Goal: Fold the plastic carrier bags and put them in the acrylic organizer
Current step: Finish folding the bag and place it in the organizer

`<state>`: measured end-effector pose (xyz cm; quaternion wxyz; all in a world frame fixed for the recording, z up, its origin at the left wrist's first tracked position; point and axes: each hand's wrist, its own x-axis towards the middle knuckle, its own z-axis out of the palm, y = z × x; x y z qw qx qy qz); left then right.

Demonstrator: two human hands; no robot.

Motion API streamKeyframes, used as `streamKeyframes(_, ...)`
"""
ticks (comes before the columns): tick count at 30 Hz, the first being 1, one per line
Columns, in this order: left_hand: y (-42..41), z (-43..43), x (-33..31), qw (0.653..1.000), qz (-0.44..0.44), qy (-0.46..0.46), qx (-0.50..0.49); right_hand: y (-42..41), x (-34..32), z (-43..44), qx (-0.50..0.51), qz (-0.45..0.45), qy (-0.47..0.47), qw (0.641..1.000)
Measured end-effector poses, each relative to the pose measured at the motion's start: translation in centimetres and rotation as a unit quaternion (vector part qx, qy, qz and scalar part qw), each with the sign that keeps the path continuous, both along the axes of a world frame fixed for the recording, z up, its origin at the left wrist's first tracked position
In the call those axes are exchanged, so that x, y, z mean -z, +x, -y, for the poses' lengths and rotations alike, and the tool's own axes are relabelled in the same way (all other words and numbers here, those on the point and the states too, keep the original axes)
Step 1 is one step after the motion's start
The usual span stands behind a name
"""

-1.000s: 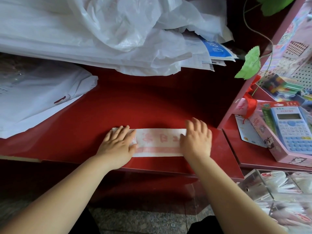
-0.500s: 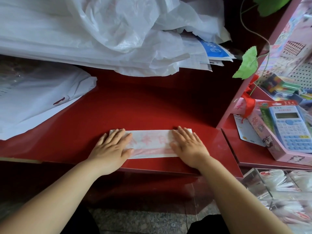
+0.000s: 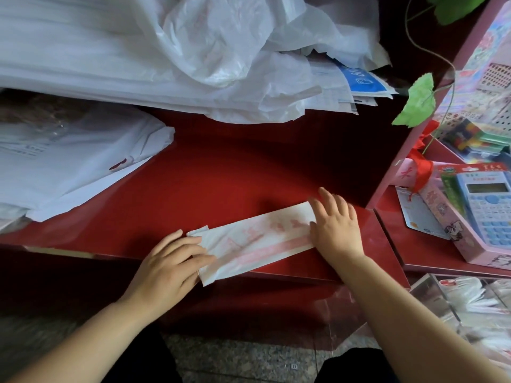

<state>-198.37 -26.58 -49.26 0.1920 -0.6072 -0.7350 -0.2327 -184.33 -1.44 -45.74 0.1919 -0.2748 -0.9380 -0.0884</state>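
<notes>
Head view: a long, narrow strip of folded white plastic carrier bag with faded red print [image 3: 257, 241] lies on the glossy red counter top [image 3: 235, 175], close to its near edge. The strip sits at a slant, its right end farther away and its left end nearer, where one corner seems to poke out past the counter's edge.

The left hand [image 3: 171, 266] lies over the strip's left end with its fingers straight and close together on top. The thumb is at the bag's near edge, and I cannot tell whether it is tucked underneath. The right hand [image 3: 336, 228] is flat on the right end, fingers spread and pressing down.

At the near right stands the clear acrylic organizer [image 3: 423, 288], with what looks like white bags inside. A heap of loose white plastic bags [image 3: 193, 51] fills the far side, and a flat stack of white bags [image 3: 69, 161] lies at the left. On the right shelf rests a blue-and-white calculator in a pink box [image 3: 489, 211].
</notes>
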Motion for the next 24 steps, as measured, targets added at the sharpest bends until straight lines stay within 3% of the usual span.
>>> streamKeyframes(3, 0.3, -0.7, 0.3, 0.997, -0.024, 0.070, 0.006, 1.3, 1.0, 3.5, -0.145, -0.085, -0.020, 0.986)
streamKeyframes(7, 1.5, -1.4, 0.2, 0.996, -0.036, 0.080, 0.010, 3.1, 3.6, 8.8, -0.301, -0.060, -0.022, 0.951)
streamKeyframes(14, 4.1, -2.4, -0.4, 0.995, -0.053, 0.078, 0.034, 2.3, 4.7, 9.4, -0.246, -0.157, -0.083, 0.953)
streamKeyframes(19, 3.6, -2.2, 0.1, 0.999, -0.009, 0.018, 0.025, 3.7, 4.4, 7.7, -0.222, -0.178, -0.109, 0.952)
streamKeyframes(24, 3.0, -2.1, 0.2, 0.997, 0.076, 0.012, -0.003, 5.2, 4.8, 6.1, -0.222, -0.187, -0.137, 0.947)
